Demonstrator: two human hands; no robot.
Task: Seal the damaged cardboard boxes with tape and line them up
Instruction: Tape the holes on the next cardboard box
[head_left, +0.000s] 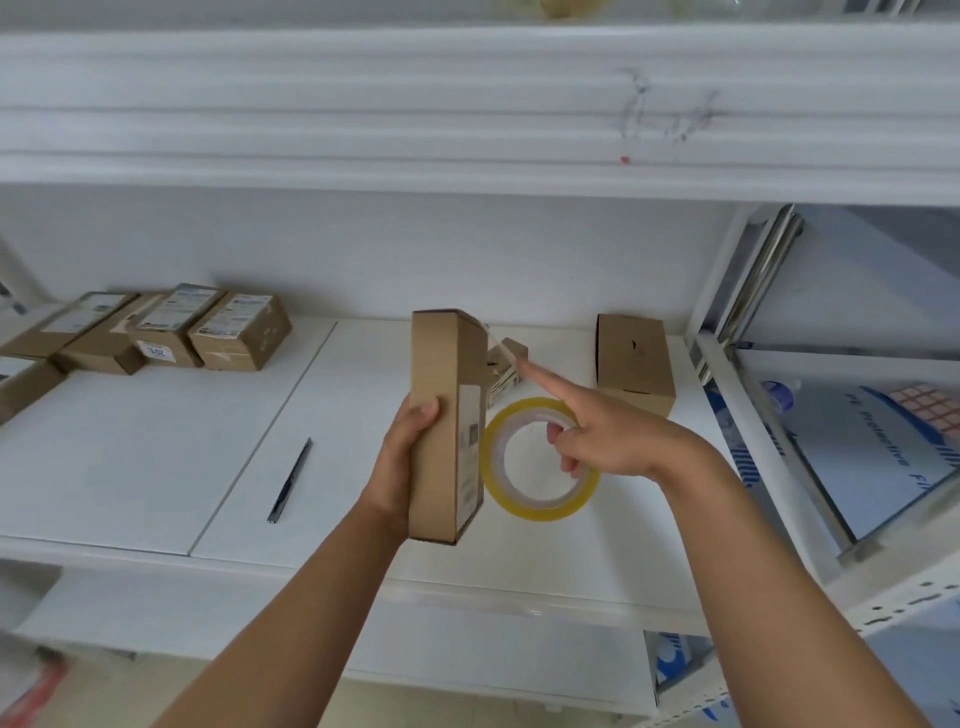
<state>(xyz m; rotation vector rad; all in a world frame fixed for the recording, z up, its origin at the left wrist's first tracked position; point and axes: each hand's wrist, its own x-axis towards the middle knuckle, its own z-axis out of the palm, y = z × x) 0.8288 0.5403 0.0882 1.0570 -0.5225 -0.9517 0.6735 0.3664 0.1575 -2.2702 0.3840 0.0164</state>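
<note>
My left hand (402, 457) grips a tall brown cardboard box (441, 421) held upright above the white shelf (156, 467). My right hand (608, 431) holds a yellowish roll of clear tape (540, 506) with fingers through its core, index finger stretched toward the box top. A strip of tape (500, 347) runs from the roll to the box's upper edge. A small box (506, 371) lies behind, partly hidden. Another brown box (634, 361) stands at the right. Several labelled boxes (171, 330) sit in a row at the back left.
A dark utility knife (290, 480) lies on the shelf, left of the held box. An upper shelf (467, 104) hangs overhead. At the right, a metal rack post (748, 291) and packs of protective film (872, 457) stand close.
</note>
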